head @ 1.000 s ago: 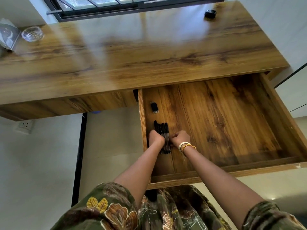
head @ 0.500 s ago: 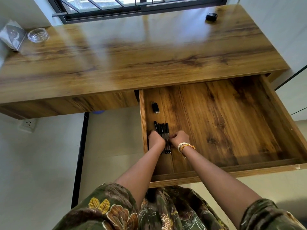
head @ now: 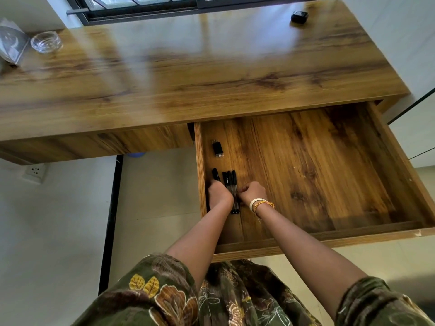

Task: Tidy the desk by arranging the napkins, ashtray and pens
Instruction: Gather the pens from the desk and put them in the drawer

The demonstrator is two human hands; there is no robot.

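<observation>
Black pens (head: 229,182), brown wood-grain drawer (head: 329,175), green floral dress (head: 211,300)

A plain room in a home or small office is showing here: a wooden desk (head: 188,74) is standing under a barred window (head: 141,5) at twelve o'clock, its drawer (head: 329,241) pulled open at four o'clock, a wall socket (head: 35,171) sitting at nine o'clock against pale walls and floor.
</observation>
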